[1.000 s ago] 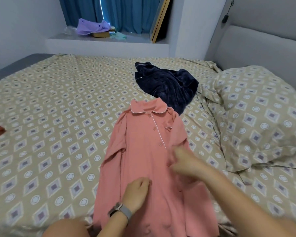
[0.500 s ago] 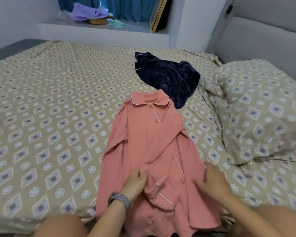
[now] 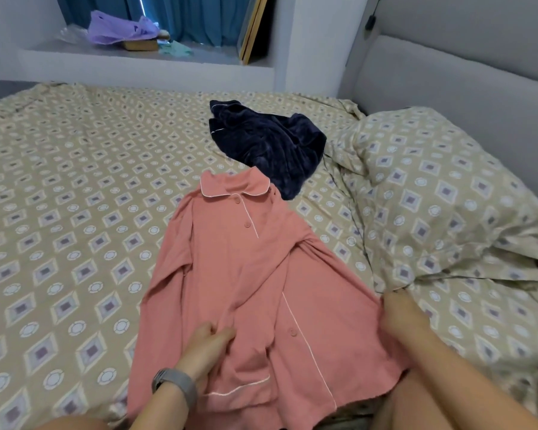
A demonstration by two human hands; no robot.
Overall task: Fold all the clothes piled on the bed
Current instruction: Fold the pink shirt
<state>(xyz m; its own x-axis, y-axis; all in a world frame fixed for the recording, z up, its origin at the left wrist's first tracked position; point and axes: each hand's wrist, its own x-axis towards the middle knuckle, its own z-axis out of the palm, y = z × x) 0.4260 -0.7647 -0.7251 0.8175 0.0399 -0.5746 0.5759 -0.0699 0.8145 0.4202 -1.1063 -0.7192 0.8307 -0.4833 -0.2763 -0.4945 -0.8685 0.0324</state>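
Head view: task early. Pink top (image 3: 249, 274) spread face up on bed (image 3: 75, 187), straight ahead of my grips; one sleeve already laid across chest, body not yet folded. Navy garment (image 3: 267, 147) crumpled beyond collar, untouched.

My left grip (image 3: 204, 346): hand resting on lower front by sleeve cuff, fingers curled onto cloth, seemingly pinching it. My right grip (image 3: 401, 315): hand at top's right edge, blurred; cannot tell if closed on hem. Pillow (image 3: 448, 206) just right of it.
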